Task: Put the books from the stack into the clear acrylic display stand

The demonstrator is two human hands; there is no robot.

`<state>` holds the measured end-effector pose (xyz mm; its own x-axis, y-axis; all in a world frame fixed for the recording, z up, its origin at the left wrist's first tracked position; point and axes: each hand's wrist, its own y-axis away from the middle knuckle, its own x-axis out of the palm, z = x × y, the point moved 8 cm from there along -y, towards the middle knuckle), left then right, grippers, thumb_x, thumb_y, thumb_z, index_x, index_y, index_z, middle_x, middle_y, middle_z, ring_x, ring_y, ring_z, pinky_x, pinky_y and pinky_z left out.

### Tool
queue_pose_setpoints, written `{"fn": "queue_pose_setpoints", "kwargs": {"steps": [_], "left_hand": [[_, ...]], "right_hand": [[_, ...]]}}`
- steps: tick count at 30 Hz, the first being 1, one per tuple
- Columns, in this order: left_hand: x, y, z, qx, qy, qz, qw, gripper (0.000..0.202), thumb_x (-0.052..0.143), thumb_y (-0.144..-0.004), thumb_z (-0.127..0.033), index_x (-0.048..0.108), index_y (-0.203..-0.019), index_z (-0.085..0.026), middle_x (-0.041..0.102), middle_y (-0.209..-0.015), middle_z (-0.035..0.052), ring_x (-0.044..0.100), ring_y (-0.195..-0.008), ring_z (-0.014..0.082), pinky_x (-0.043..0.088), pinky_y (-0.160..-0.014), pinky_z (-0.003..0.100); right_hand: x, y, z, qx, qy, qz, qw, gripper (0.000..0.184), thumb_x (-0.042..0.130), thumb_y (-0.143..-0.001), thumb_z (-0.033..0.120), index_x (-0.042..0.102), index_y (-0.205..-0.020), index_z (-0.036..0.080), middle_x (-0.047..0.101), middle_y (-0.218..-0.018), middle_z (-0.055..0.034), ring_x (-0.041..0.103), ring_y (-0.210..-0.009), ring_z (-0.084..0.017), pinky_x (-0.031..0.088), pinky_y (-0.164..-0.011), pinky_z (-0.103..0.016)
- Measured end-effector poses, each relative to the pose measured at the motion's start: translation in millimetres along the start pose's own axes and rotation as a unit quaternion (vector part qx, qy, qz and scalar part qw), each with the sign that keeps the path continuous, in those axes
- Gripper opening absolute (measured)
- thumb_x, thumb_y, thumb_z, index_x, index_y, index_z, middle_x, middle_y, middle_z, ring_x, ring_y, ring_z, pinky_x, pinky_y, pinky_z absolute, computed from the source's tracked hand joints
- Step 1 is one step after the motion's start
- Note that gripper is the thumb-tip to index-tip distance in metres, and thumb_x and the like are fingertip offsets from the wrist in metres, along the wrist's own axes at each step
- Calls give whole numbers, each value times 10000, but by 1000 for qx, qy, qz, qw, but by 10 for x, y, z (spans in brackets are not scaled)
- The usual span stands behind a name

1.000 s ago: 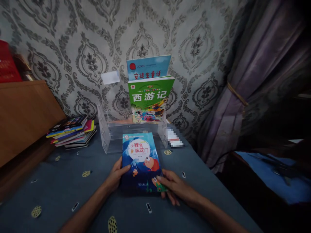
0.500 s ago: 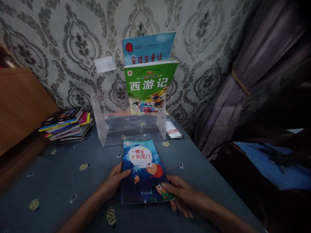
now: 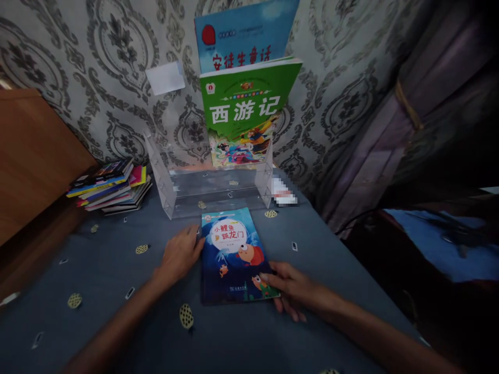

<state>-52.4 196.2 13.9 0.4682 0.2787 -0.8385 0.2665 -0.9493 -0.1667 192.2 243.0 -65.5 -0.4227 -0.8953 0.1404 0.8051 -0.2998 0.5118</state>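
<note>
A blue picture book (image 3: 234,265) with orange fish on its cover is in front of the clear acrylic rack, face up. My right hand (image 3: 290,285) grips its lower right corner, thumb on the cover and fingers reaching underneath. Beside the book's left edge is my left hand (image 3: 181,254), its thumb off the cover and close to that edge; its fingers look loosely extended, partly hidden. The acrylic rack (image 3: 210,205) holds a green book (image 3: 247,114) with a light-blue book (image 3: 249,34) behind it, both leaning back.
A pile of books and magazines (image 3: 111,187) stands at the left by a wooden panel (image 3: 39,161). A white tag (image 3: 166,78) shows above the rack's left side. A pixelated white item (image 3: 283,192) lies right of the rack. Past the table's right edge hangs a tied curtain (image 3: 374,150).
My left thumb has come off the cover, and the left hand has shifted to the book's edge. My right hand keeps its grip. The camera view has tilted down and come closer.
</note>
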Motion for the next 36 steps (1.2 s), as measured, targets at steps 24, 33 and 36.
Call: {"fn": "queue_pose_setpoints", "kwargs": {"steps": [24,33,36], "left_hand": [[577,-610,-587,240,-202,43,949,367,421,-1004,-260,578,-1299,-107,626,-1331,165,580,-1220,290,472,-1019,468],[883,-850,-989,302,-185,79,932,381,438,-1000,-246,557,-1345,-135,599,-1401,128,561,-1267,253,447,-1025,413],[933,-870,-1017,307,-182,77,931,382,419,-1011,-250,555,-1351,-142,597,-1408,129,562,-1271,250,441,-1024,416]], "right_hand": [[16,63,87,23,27,-18,999,263,436,-999,351,451,-1145,133,637,-550,37,496,-323,-70,343,-338,-158],[-15,37,43,3,4,-10,1000,357,557,-957,456,489,-1144,159,628,-549,58,536,-354,-71,364,-358,-143],[-2,29,43,-3,-2,1,1000,374,556,-952,510,481,-1089,170,634,-553,55,543,-350,-71,366,-353,-142]]}}
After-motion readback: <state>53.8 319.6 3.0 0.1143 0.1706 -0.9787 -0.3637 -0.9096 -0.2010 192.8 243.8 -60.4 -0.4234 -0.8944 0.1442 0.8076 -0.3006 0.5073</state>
